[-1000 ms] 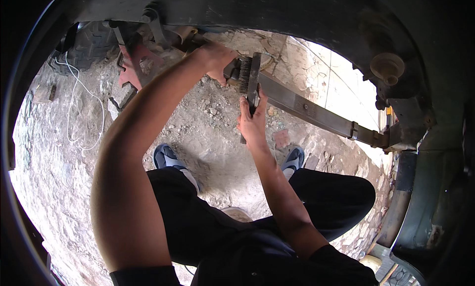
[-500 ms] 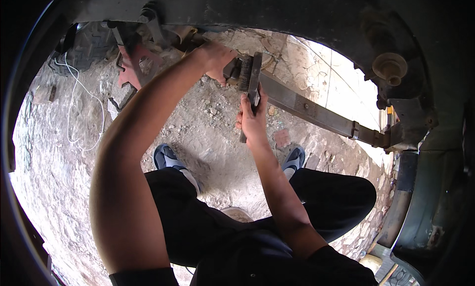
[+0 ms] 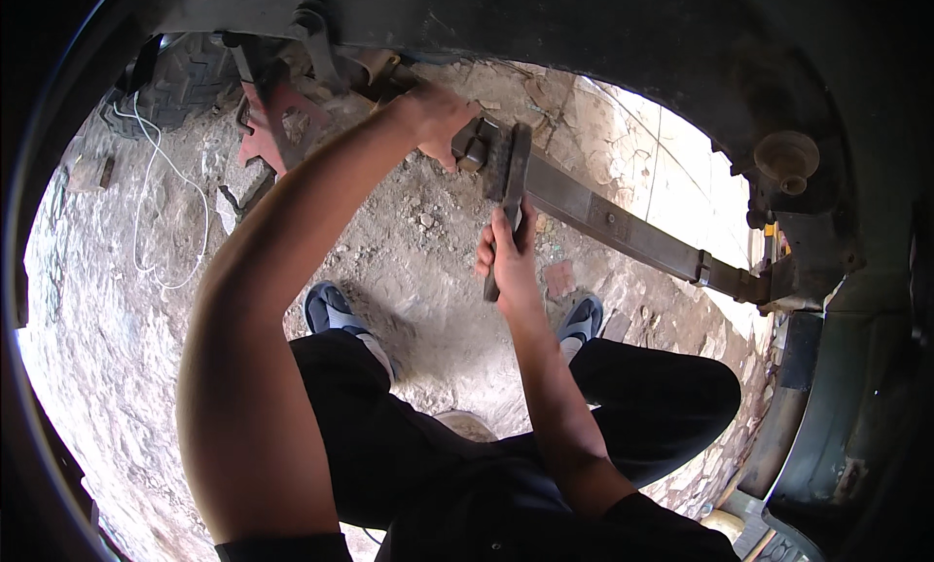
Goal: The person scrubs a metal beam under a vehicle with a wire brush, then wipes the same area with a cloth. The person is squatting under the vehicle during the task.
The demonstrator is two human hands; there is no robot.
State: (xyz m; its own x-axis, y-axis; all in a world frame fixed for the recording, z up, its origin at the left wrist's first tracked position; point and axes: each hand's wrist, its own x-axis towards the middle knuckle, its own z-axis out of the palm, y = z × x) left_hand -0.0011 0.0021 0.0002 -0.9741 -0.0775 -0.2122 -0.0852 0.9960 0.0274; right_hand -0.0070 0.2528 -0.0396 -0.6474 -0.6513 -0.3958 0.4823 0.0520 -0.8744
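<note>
A dark leaf spring [image 3: 637,233] runs from a metal bracket beside my left hand down to the right. My left hand [image 3: 438,122] is closed around the spring's left end, thumb below and fingers above; some fingertips are hidden behind the metal. In my right hand [image 3: 511,260] is a long-handled wire brush [image 3: 517,168], held by its handle with the fingers wrapped round. Its bristles face left, against or very near the squared metal block [image 3: 472,144] at the spring's end; I cannot tell whether they touch.
A dark vehicle body hangs overhead, with a rusty cup-shaped part [image 3: 788,158] at right. Back left, a red jack stand [image 3: 261,139] stands near a tyre [image 3: 185,85]. A white cord [image 3: 146,187] lies on the rubbly ground. My feet are below the spring.
The brush and my right hand have shifted slightly right and down in the picture. My left hand keeps its place on the spring's end. The whole view has shifted slightly.
</note>
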